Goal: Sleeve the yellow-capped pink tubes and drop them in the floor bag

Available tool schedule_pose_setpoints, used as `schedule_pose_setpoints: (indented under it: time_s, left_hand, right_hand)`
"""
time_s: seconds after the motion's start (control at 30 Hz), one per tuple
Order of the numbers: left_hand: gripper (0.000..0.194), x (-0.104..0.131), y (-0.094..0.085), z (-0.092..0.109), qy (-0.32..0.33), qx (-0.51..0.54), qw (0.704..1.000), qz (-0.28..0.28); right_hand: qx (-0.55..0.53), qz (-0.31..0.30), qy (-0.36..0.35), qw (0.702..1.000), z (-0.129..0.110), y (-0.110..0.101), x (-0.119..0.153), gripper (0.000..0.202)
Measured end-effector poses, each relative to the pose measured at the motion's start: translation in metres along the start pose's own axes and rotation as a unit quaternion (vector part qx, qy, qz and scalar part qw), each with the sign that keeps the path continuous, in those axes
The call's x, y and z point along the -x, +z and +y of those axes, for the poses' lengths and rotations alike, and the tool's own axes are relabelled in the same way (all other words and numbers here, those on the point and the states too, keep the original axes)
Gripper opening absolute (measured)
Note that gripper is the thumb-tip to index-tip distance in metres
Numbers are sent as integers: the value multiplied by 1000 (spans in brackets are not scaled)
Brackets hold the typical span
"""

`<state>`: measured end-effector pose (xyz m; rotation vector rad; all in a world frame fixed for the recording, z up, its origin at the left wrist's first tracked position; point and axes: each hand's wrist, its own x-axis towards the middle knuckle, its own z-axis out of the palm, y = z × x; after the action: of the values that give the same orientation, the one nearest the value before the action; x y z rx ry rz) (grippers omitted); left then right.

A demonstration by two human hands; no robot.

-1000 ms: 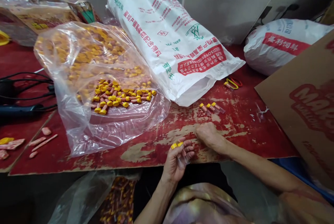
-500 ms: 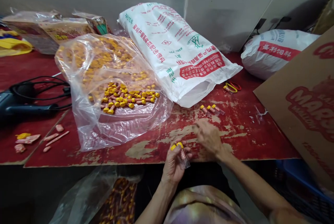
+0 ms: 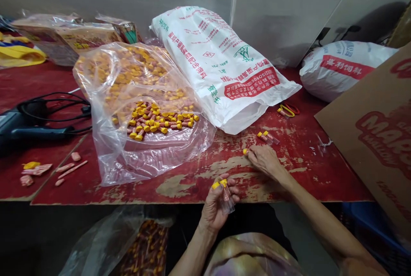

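Note:
Near the table's front edge, my left hand (image 3: pixel 213 207) is closed around two small clear tubes (image 3: pixel 227 199) with yellow caps and pink-speckled contents, their caps pointing up and away from me. Farther out to the right, my right hand (image 3: pixel 265 160) pinches another yellow-capped tube, its cap (image 3: pixel 245 151) poking out past the fingertips and the rest hidden by the hand. Just beyond that hand, two similar tubes (image 3: pixel 268 137) lie side by side on the red table (image 3: pixel 224 162).
An open clear plastic bag (image 3: pixel 144 156) of yellow-capped tubes lies left of centre, against a white printed sack (image 3: pixel 221 66). A corded blue power tool (image 3: pixel 38 126) and pink pieces (image 3: pixel 72 166) are at left. A cardboard box (image 3: pixel 375 126) blocks the right side.
My right hand has reached forward and picked up one of the three tubes lying on the table, bringing it slightly left. My left hand still holds its two tubes. The view has shifted slightly.

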<state>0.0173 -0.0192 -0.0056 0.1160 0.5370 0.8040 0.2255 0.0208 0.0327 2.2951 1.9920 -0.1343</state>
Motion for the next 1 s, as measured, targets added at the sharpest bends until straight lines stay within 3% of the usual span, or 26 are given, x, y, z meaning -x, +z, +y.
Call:
schedule_pose_setpoints:
  time_s: [0.13,0.37,0.57,0.67,0.73,0.8,0.9,1.0]
  left_hand:
    - [46,-2,2,0,-1,-14,1000,10]
    - [47,-6,6,-1,-15,-8,999,46]
    - [43,-10,8,-1,-8,-1,999,50]
    - [35,-6,6,-3,15,9,998,59]
    - [33,-3,5,-2,38,23,997,56]
    - [35,0,1,6,74,45,995,58]
    - [39,16,-12,31,155,68,982,89]
    - [41,54,-37,57,245,55,957,142]
  right_hand:
    - [53,-77,-45,995,-4,-17,6,38]
    - [39,-119,-53,991,-26,-1,5,32]
    - [12,-94,-20,995,-17,4,11,32]
    - [-123,-42,-39,991,-24,15,29,39]
    - [-269,10,-62,961,-39,24,44,40]
    - [-341,51,-115,932,-61,30,55,38]
    - [-294,72,-228,925,-106,27,63,43]
    - [-223,10,-322,920,-161,17,68,46]
